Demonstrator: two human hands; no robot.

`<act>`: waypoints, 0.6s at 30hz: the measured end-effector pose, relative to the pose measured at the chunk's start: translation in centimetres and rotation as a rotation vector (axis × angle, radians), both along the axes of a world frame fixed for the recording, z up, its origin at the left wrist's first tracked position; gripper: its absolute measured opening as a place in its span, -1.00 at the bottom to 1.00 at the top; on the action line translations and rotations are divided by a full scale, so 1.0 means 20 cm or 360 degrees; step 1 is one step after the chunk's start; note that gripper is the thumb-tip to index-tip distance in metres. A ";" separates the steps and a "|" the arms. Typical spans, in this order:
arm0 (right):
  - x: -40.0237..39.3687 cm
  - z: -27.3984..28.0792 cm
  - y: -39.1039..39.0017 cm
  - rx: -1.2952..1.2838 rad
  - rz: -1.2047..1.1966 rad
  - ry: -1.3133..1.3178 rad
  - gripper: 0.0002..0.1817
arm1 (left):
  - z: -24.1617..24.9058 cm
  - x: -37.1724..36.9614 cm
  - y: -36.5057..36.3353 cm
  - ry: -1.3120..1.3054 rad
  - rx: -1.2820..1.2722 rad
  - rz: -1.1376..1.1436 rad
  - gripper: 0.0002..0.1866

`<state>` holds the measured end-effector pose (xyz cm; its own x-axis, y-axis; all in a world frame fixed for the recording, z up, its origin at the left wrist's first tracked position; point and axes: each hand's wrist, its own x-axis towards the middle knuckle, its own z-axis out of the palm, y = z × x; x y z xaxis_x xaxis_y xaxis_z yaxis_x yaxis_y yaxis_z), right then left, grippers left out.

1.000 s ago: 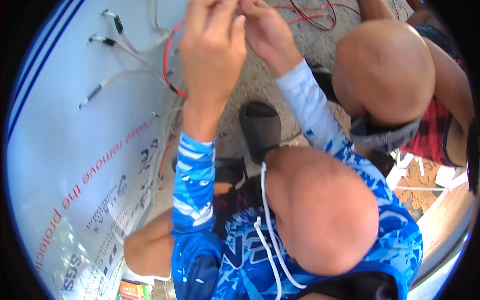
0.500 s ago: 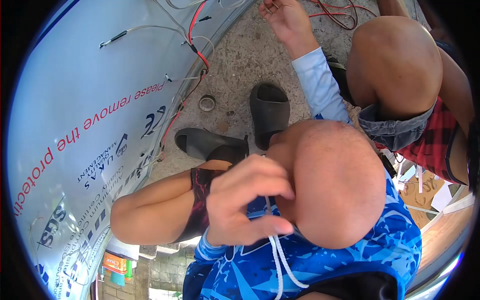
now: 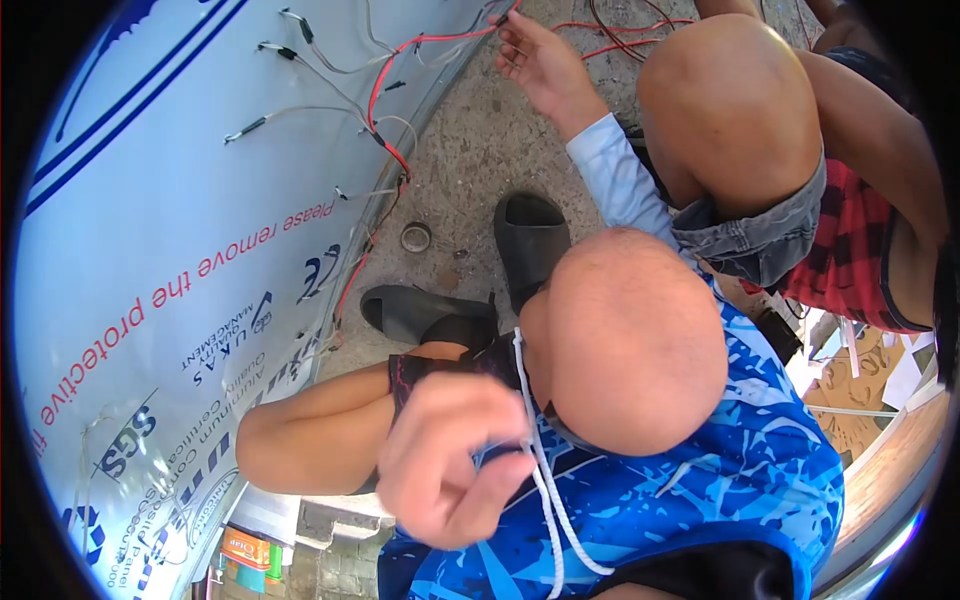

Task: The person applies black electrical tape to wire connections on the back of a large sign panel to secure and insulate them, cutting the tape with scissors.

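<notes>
A thin, glossy red wire (image 3: pixel 440 38) ran in a loose curve over a pale panel (image 3: pixel 200 150), its upper stretch meeting the fingers (image 3: pixel 513 50) of the right hand at a dark section. It bent down to another dark section, then on to the panel's edge. Pale, slender leads (image 3: pixel 332 87) spread over the panel, several ending in black sleeves (image 3: pixel 306 31).

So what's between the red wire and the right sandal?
Between the red wire and right sandal, a small round object lies on the floor, in the head view.
</notes>
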<state>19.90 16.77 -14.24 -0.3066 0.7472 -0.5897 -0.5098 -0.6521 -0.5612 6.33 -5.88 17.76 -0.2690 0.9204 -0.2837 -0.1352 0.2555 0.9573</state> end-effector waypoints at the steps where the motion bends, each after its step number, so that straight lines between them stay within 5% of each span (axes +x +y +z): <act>1: 0.00 0.00 0.01 0.0017 0.0001 0.0013 -0.72 | 0.00 0.01 0.00 0.0113 -0.0185 -0.0058 -0.68; 18: -0.03 0.10 -0.03 -0.0094 -0.0061 -0.0065 -0.80 | -0.06 0.03 -0.06 -0.0177 -0.0294 -0.0216 -0.86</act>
<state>19.23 16.10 -12.26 -0.2529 0.7217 -0.6444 -0.5125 -0.6649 -0.5435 6.92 -7.18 16.63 -0.1043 0.8757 -0.4715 -0.1898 0.4478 0.8737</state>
